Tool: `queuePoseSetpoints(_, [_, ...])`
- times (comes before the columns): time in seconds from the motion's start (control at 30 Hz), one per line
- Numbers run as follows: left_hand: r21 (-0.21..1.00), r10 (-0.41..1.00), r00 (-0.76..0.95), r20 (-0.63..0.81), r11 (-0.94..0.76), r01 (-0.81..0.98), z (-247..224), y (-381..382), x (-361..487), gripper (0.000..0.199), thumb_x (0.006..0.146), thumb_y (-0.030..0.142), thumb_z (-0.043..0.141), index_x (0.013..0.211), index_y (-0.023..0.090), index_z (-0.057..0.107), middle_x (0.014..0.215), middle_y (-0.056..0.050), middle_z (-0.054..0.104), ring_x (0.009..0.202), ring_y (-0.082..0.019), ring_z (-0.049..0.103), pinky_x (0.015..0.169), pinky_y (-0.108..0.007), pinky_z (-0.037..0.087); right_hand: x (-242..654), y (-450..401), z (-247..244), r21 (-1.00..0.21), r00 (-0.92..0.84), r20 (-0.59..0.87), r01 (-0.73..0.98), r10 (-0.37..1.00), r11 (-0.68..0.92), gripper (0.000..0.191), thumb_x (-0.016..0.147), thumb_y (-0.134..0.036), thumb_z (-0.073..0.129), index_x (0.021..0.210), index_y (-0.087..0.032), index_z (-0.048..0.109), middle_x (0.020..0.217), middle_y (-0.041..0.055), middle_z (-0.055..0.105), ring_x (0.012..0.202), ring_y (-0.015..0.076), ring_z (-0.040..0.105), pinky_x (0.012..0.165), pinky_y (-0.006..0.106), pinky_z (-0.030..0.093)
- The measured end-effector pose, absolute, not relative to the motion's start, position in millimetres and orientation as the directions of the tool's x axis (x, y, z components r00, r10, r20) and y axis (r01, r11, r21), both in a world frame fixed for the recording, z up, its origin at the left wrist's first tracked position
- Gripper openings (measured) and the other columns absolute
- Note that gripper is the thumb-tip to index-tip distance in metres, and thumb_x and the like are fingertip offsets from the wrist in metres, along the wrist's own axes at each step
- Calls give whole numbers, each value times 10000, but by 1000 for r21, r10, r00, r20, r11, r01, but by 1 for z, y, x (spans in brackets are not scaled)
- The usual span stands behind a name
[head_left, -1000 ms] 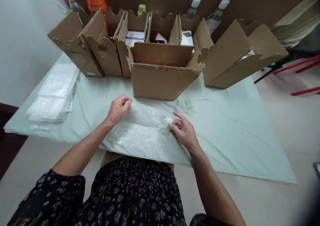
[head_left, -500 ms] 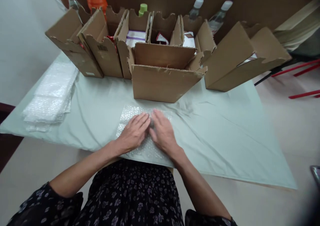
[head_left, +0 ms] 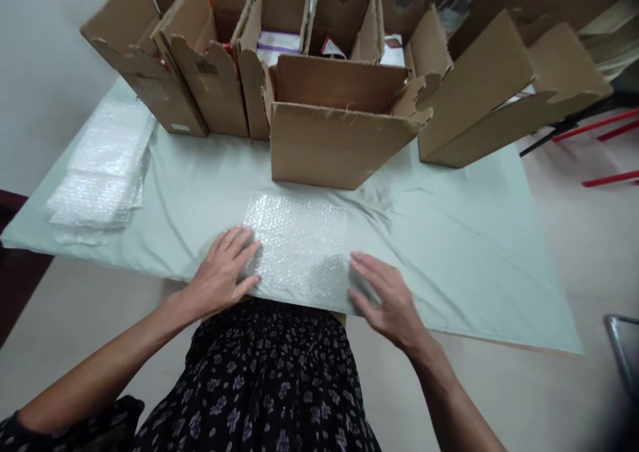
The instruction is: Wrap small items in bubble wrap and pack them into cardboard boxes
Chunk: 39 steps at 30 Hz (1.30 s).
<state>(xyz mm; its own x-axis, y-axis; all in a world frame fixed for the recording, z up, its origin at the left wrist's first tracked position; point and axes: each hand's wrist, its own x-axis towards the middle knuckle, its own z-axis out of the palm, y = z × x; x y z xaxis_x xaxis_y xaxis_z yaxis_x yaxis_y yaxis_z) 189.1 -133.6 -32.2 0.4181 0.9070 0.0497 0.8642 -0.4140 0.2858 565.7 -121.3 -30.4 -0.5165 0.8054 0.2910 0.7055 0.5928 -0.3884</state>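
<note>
A sheet of bubble wrap (head_left: pixel 299 242) lies flat at the front edge of the cloth-covered table (head_left: pixel 474 259). My left hand (head_left: pixel 224 265) rests at the sheet's left edge, fingers spread and holding nothing. Just off the right edge is my right hand (head_left: pixel 382 295), also with nothing in it, its fingers stretched out and slightly blurred. Behind the sheet stands an open cardboard box (head_left: pixel 339 146), its contents mostly hidden by the front wall.
On the left lies a stack of bubble wrap sheets (head_left: pixel 102 172). A row of open cardboard boxes (head_left: pixel 224 92) lines the back, some with packets inside. Another cardboard box (head_left: pixel 479 99) stands at the right. Clear bottles (head_left: pixel 456 6) rise behind the boxes.
My hands have moved apart from the middle of the bubble wrap, the left one to its left edge and the right one past its right edge. The view has tilted down slightly.
</note>
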Motion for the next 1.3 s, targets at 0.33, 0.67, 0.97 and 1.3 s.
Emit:
queuePoseSetpoints(0.33, [346,789,615,-6,-575,741,-17,-126,212,694,856,341,735,1484,164,497,1571,-191,527,1469,-390,477,1226,-653,349,528,-115,-46,-432,-564,419,566,712,703,252,987,-74,547,1112,-207,722,1225,94,782,1209,261,708,928,414,561])
queuePoseSetpoints(0.67, [797,985,172,-14,-93,597,8,-99,194,180,935,308,608,935,214,762,915,-34,814,877,-206,768,814,-347,625,556,-120,-30,-995,-222,-92,62,971,-80,516,901,-539,706,1340,-269,666,1203,97,739,846,222,733,825,417,601])
queuePoseSetpoints(0.97, [671,1000,-17,-15,22,741,-21,-90,209,256,886,344,605,1045,204,749,828,-16,790,699,-172,703,730,-308,575,524,-97,-41,-872,34,-3,489,999,-19,460,907,-425,661,1314,-212,643,854,19,710,672,162,612,725,350,561])
queuePoseSetpoints(1.3, [227,989,-52,-139,83,970,-11,-78,216,574,904,314,699,1437,161,548,1171,-119,721,1013,-299,717,752,-364,555,529,-69,-46,-534,-92,73,837,993,117,580,896,-450,631,1406,-179,576,1162,132,710,818,241,645,791,423,558])
